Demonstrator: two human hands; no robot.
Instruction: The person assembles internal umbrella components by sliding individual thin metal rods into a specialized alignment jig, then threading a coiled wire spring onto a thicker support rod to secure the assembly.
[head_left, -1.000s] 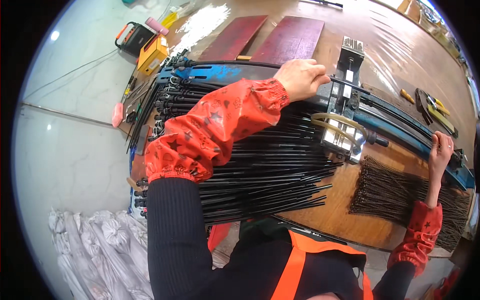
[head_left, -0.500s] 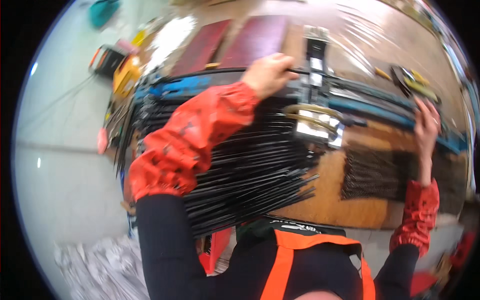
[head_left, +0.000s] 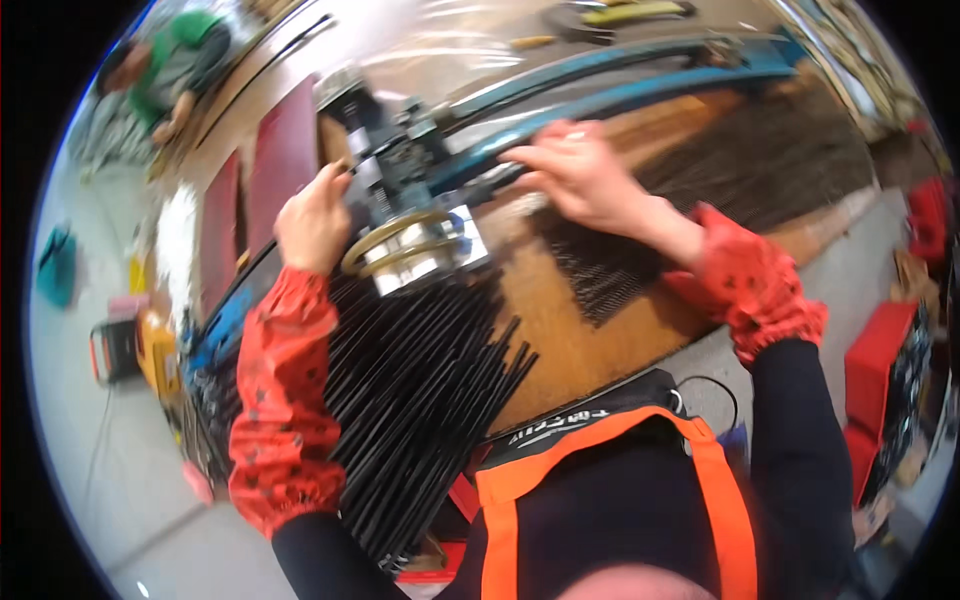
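Note:
My left hand point(head_left: 313, 222) is closed at the left side of a metal clamping device point(head_left: 400, 165), and what its fingers hold is hidden. On the device's right, my right hand point(head_left: 585, 180) has its fingers closed about the end of a short black handle point(head_left: 492, 184). A bent tan hose point(head_left: 400, 243) loops over the device's bright metal front. Many thin black rods point(head_left: 410, 370) lie bundled below it, their ends fanned toward me. Beyond my right hand runs a long blue rail point(head_left: 640, 95).
Dark mesh-like strips point(head_left: 720, 190) cover the bench's right part, beside bare wood point(head_left: 560, 345). Two dark red boards point(head_left: 285, 140) lie at the back left. Pliers point(head_left: 625, 14) rest at the far edge. Another person point(head_left: 185, 65) sits at far left. A red bin point(head_left: 880, 390) stands at right.
The view has turned, so the bench appears slanted. My right hand has left the rail's far right for the black handle. My left hand is now at the device's left side.

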